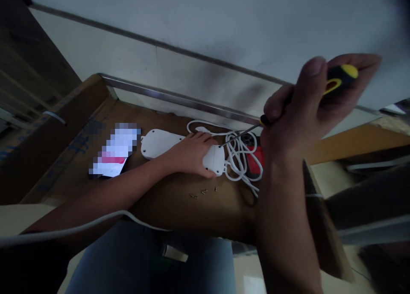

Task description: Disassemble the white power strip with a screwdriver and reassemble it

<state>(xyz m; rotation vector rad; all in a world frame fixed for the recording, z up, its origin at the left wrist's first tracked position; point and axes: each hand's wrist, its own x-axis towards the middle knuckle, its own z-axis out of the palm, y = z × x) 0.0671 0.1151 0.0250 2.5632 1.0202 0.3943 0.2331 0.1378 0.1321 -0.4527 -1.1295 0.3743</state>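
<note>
A white power strip (162,142) lies on the brown cardboard surface, its back with several screw holes facing up. My left hand (193,154) is wrapped over it near its cord end, fingers across the far edge and thumb on the near edge. Raised at the right, my right hand (307,102) grips the black and yellow handle of a screwdriver (241,134). The long shaft slants down to the left, and its tip meets a hole at the strip's far right corner. Several small screws (203,192) lie loose just in front of the strip.
The strip's white cord (238,157) is coiled to its right, over a red and black object (254,159). A lit phone (115,151) lies at the left. Cardboard walls (77,110) edge the surface, and a pale wall (192,68) rises behind. Another white cable (96,220) crosses the near side.
</note>
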